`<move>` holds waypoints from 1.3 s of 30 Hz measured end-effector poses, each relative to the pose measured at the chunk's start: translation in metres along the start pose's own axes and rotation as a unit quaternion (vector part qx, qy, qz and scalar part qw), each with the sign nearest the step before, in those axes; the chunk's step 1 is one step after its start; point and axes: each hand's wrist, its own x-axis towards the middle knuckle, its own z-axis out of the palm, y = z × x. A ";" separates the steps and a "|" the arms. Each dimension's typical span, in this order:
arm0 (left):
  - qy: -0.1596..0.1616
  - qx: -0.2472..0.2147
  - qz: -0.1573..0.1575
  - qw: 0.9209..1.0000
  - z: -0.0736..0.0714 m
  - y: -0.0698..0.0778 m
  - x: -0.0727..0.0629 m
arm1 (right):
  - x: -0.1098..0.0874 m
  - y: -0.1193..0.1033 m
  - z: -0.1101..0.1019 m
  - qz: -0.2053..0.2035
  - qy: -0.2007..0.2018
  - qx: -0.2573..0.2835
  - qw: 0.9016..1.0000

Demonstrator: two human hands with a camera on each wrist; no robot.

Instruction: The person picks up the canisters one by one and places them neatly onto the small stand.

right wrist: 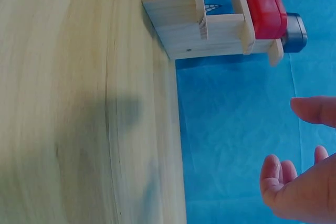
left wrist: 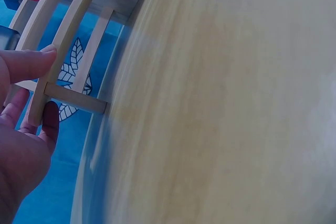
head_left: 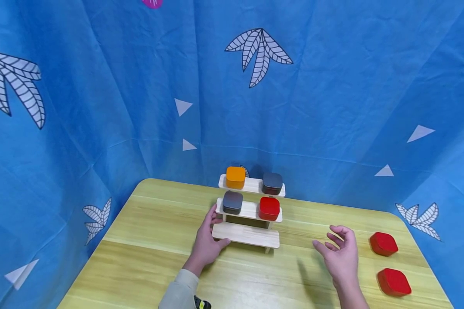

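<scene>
A small three-tier wooden shelf (head_left: 245, 234) stands on the table. My left hand (head_left: 209, 244) grips the left end of its lowest tier; the left wrist view shows the thumb over the board (left wrist: 65, 40) and fingers under it. On the top tier sit an orange box (head_left: 236, 177) and a dark grey box (head_left: 272, 184). The middle tier bears another dark grey box (head_left: 232, 202) and a red box (head_left: 269, 208). Right of the shelf, my right hand (head_left: 342, 257) hovers over the table with loosely bent fingers, thumb apart, holding nothing.
Two more red boxes, one farther back (head_left: 383, 243) and one nearer (head_left: 394, 282), lie near the right edge of the wooden table (head_left: 139, 257). A blue patterned cloth (head_left: 313, 107) hangs behind the table and along its sides.
</scene>
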 end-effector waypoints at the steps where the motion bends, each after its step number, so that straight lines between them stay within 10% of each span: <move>1: 0.001 0.001 0.000 1.000 0.000 0.000 0.000 | 0.000 0.001 -0.001 0.002 0.002 -0.002 1.000; 39: 0.002 -0.001 0.004 1.000 0.000 0.004 -0.002 | 0.000 0.034 -0.060 0.048 0.122 -0.022 0.991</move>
